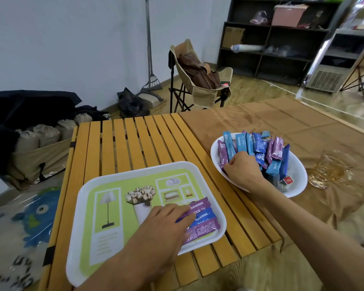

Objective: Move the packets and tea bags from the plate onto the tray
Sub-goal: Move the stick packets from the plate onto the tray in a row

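Three long foil stick packets lie side by side in the near right corner of the white square plastic tray (86, 208) with the green printed panel: a purple packet (200, 203) farthest away, a blue packet (205, 217) in the middle, and a second purple packet (204, 228) nearest. Their long axes run left to right, tilted so the right ends point slightly away from the person. The left hand (166, 223) rests over their left ends, fingers curled down onto them; whether it is pinching one or only pressing on them cannot be told.

The tray sits on a yellow slatted wooden table (134, 139), its near corner jutting past the table's near edge.

To the right, a white oval plate (298, 175) holds a heap of more purple and blue stick packets (261, 150), most standing on end or leaning with their long axes pointing up and away; the exact count is not clear because they overlap. A tea bag with a red tag (287, 181) lies at the plate's near right side. The right hand (243, 166) reaches into the plate's left side, fingers curled around packets there.

The plate rests on a brown cloth (282, 120), where a ribbed clear glass cup (330, 170) stands just to the right of the plate.
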`<state>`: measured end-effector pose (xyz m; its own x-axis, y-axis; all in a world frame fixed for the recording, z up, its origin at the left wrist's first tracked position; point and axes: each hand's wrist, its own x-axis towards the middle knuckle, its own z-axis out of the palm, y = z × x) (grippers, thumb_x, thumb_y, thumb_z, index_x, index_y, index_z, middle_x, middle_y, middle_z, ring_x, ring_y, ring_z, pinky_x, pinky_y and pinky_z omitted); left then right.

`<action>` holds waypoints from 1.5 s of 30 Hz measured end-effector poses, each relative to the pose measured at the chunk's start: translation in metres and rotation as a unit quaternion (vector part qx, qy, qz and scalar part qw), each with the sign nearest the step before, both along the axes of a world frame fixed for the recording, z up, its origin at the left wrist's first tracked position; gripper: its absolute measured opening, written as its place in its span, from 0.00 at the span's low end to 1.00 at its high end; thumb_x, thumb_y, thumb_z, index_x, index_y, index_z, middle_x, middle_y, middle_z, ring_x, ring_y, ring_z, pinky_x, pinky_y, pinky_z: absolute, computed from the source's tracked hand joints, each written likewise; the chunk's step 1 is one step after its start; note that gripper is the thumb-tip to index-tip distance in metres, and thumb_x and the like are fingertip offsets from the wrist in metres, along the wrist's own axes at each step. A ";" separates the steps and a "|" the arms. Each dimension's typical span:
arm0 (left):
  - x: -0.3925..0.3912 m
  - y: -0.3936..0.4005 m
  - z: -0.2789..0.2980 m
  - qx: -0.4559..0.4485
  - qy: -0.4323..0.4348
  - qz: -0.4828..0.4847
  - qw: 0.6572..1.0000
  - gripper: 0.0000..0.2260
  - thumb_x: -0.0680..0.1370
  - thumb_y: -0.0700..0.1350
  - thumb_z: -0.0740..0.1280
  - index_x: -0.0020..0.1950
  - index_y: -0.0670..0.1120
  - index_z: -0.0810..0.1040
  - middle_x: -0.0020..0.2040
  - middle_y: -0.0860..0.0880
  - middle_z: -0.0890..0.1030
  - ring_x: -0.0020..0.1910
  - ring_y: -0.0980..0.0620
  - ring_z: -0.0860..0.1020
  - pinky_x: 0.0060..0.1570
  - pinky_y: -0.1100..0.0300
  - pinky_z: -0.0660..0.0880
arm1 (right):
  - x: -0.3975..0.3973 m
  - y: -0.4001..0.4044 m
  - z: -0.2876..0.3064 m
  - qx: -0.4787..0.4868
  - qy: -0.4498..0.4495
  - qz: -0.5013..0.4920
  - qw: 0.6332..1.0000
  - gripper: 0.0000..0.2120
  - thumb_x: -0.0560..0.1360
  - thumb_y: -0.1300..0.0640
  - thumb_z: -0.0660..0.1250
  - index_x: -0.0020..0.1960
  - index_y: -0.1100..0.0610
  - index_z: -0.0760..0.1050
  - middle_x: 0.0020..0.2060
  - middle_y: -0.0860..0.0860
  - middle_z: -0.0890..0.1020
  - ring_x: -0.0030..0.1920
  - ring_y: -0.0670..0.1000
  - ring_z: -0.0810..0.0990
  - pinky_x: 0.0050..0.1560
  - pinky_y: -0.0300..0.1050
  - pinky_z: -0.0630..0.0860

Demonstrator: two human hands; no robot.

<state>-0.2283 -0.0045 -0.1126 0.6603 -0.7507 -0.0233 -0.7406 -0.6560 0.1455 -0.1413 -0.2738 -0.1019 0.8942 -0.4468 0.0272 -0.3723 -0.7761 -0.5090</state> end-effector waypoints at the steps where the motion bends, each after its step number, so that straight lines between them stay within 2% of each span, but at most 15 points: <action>1: 0.001 0.001 0.000 -0.003 0.005 0.000 1.000 0.18 0.79 0.59 0.54 0.67 0.56 0.68 0.64 0.57 0.77 0.61 0.58 0.74 0.56 0.66 0.70 | 0.001 -0.001 -0.001 0.008 0.004 -0.006 1.000 0.10 0.73 0.54 0.64 0.38 0.61 0.73 0.32 0.56 0.76 0.32 0.55 0.76 0.32 0.46 0.73; 3: 0.000 0.000 0.001 -0.006 0.033 0.003 0.999 0.19 0.80 0.59 0.55 0.70 0.56 0.66 0.67 0.56 0.75 0.64 0.57 0.72 0.60 0.65 0.65 | 0.001 -0.001 0.002 0.014 0.003 -0.009 1.000 0.09 0.73 0.57 0.63 0.39 0.63 0.75 0.32 0.56 0.77 0.32 0.55 0.77 0.31 0.46 0.74; 7: 0.000 -0.001 -0.001 -0.043 -0.016 -0.011 0.999 0.23 0.83 0.58 0.51 0.78 0.56 0.55 0.77 0.55 0.59 0.74 0.57 0.55 0.67 0.66 0.52 | -0.010 0.007 0.018 -0.021 -0.059 0.033 0.997 0.10 0.77 0.59 0.62 0.39 0.61 0.77 0.32 0.53 0.80 0.33 0.53 0.79 0.33 0.48 0.77; 11: 0.001 -0.006 0.005 -0.020 -0.010 -0.010 1.000 0.24 0.83 0.57 0.51 0.79 0.55 0.53 0.78 0.55 0.56 0.74 0.56 0.53 0.70 0.64 0.52 | -0.025 0.027 0.037 -0.063 -0.109 0.195 0.973 0.06 0.78 0.57 0.66 0.44 0.55 0.78 0.38 0.48 0.80 0.39 0.48 0.78 0.40 0.47 0.76; 14: 0.000 -0.006 0.004 -0.016 -0.016 -0.006 1.000 0.23 0.84 0.56 0.53 0.78 0.53 0.55 0.77 0.53 0.58 0.74 0.54 0.56 0.70 0.61 0.56 | -0.032 0.042 0.034 -0.105 -0.067 0.319 0.940 0.04 0.79 0.56 0.65 0.45 0.53 0.77 0.42 0.47 0.78 0.41 0.48 0.76 0.42 0.49 0.76; 18: 0.000 -0.005 0.010 0.018 0.005 0.004 1.000 0.21 0.80 0.57 0.60 0.72 0.54 0.66 0.69 0.53 0.72 0.67 0.52 0.70 0.63 0.59 0.69 | -0.036 0.052 0.020 -0.138 -0.004 0.372 0.918 0.05 0.79 0.59 0.62 0.49 0.53 0.77 0.49 0.48 0.78 0.48 0.49 0.77 0.48 0.52 0.78; 20: 0.000 -0.005 0.002 -0.016 -0.015 0.001 1.000 0.21 0.83 0.57 0.54 0.75 0.54 0.62 0.72 0.54 0.67 0.70 0.53 0.65 0.67 0.58 0.65 | -0.036 0.054 0.017 -0.133 0.004 0.381 0.915 0.05 0.79 0.59 0.62 0.49 0.52 0.77 0.50 0.48 0.79 0.49 0.49 0.77 0.49 0.52 0.78; 23: 0.001 -0.006 0.009 -0.010 -0.016 0.038 0.999 0.24 0.80 0.61 0.48 0.72 0.54 0.66 0.69 0.53 0.73 0.66 0.55 0.70 0.63 0.61 0.70 | -0.036 0.053 0.018 -0.127 0.011 0.381 0.916 0.06 0.79 0.59 0.63 0.50 0.52 0.78 0.51 0.48 0.79 0.50 0.48 0.77 0.50 0.51 0.78; 25: 0.003 -0.006 0.011 -0.025 -0.005 0.051 0.998 0.32 0.77 0.65 0.41 0.79 0.53 0.54 0.78 0.51 0.58 0.76 0.53 0.57 0.72 0.61 0.55 | -0.037 0.052 0.018 -0.125 0.014 0.380 0.916 0.06 0.79 0.59 0.63 0.50 0.52 0.79 0.51 0.48 0.79 0.50 0.48 0.77 0.50 0.50 0.78; 27: 0.002 -0.006 0.009 -0.026 0.013 0.051 0.998 0.37 0.74 0.69 0.34 0.80 0.53 0.40 0.80 0.54 0.42 0.78 0.55 0.41 0.71 0.65 0.41 | -0.037 0.051 0.019 -0.116 0.019 0.375 0.919 0.06 0.79 0.58 0.63 0.50 0.52 0.79 0.51 0.48 0.79 0.50 0.48 0.77 0.50 0.50 0.79; 29: 0.003 -0.007 0.007 -0.013 0.027 0.053 0.998 0.36 0.75 0.67 0.36 0.80 0.52 0.39 0.80 0.55 0.39 0.77 0.58 0.38 0.71 0.66 0.40 | -0.037 0.049 0.020 -0.093 0.005 0.341 0.935 0.07 0.79 0.58 0.62 0.51 0.52 0.79 0.50 0.48 0.81 0.48 0.47 0.78 0.48 0.49 0.80; 33: 0.004 -0.005 0.006 0.001 0.050 0.051 0.997 0.34 0.76 0.65 0.38 0.80 0.53 0.40 0.80 0.55 0.41 0.77 0.58 0.39 0.73 0.65 0.41 | -0.028 0.031 0.030 -0.113 -0.074 0.176 0.975 0.08 0.79 0.60 0.60 0.51 0.55 0.78 0.45 0.50 0.82 0.43 0.51 0.80 0.45 0.51 0.80; 38: 0.006 -0.007 0.006 -0.003 0.073 0.069 0.995 0.31 0.81 0.64 0.47 0.80 0.54 0.40 0.80 0.57 0.44 0.77 0.59 0.42 0.76 0.63 0.47 | -0.009 0.008 0.032 -0.190 0.001 0.014 0.982 0.07 0.79 0.60 0.58 0.55 0.58 0.72 0.48 0.56 0.80 0.44 0.59 0.79 0.40 0.48 0.69; 42: 0.004 -0.007 0.008 -0.033 0.089 0.085 0.992 0.34 0.80 0.64 0.52 0.80 0.54 0.41 0.80 0.56 0.47 0.77 0.60 0.47 0.74 0.65 0.53 | -0.003 0.004 0.027 -0.224 0.039 -0.023 0.974 0.06 0.80 0.57 0.60 0.54 0.58 0.71 0.48 0.55 0.80 0.47 0.60 0.81 0.40 0.48 0.66; 45: 0.004 -0.007 0.009 -0.040 0.093 0.093 0.991 0.34 0.80 0.64 0.52 0.80 0.54 0.41 0.79 0.56 0.47 0.76 0.59 0.48 0.74 0.64 0.55 | -0.002 0.002 0.025 -0.229 0.022 -0.025 0.973 0.06 0.80 0.53 0.60 0.48 0.56 0.68 0.44 0.54 0.79 0.41 0.58 0.78 0.39 0.48 0.67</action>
